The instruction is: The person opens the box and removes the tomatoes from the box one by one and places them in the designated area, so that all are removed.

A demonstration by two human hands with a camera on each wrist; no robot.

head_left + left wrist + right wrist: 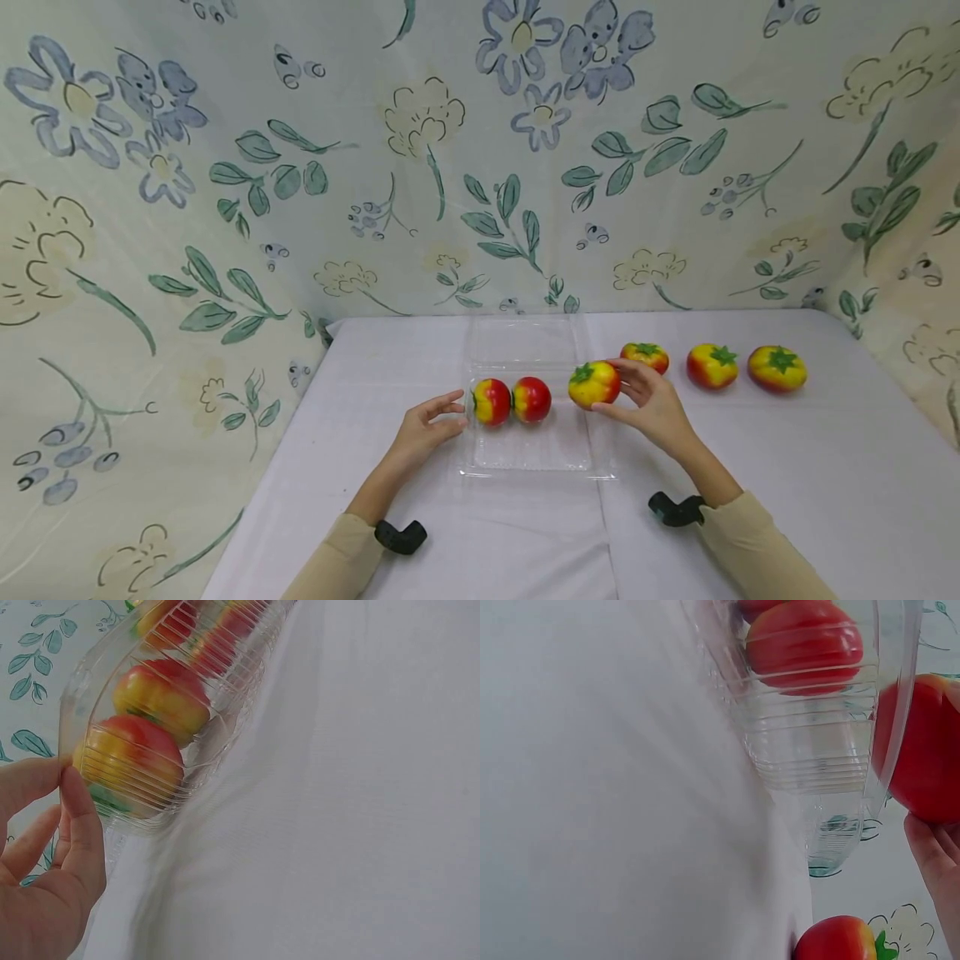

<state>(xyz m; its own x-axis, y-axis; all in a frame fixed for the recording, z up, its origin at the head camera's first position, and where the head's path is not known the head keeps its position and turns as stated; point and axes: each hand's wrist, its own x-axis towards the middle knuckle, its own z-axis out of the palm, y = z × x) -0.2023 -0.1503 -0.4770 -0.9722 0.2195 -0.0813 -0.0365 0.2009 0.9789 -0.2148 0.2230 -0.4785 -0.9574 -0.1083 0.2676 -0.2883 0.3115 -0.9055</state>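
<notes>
My left hand (417, 431) pinches the left rim of a clear plastic clamshell box (71, 697) between thumb and fingers. Two red-and-yellow fruits with green leafy tops lie side by side on their sides in the box: a left fruit (492, 402) and a right fruit (532, 399). Over the box's right edge, my right hand (660, 412) holds another such fruit (594, 385), its green top facing up. In the right wrist view this held fruit (922, 761) shows beyond the box wall, with fingers (928, 851) under it.
To the right of the box, three more fruits stand in a row: one (645, 357) partly behind my right hand, a middle one (712, 367) and a far right one (777, 369). The box's lid (525, 340) lies folded back toward the flowered cloth wall (420, 250). White cloth (525, 542) covers the table.
</notes>
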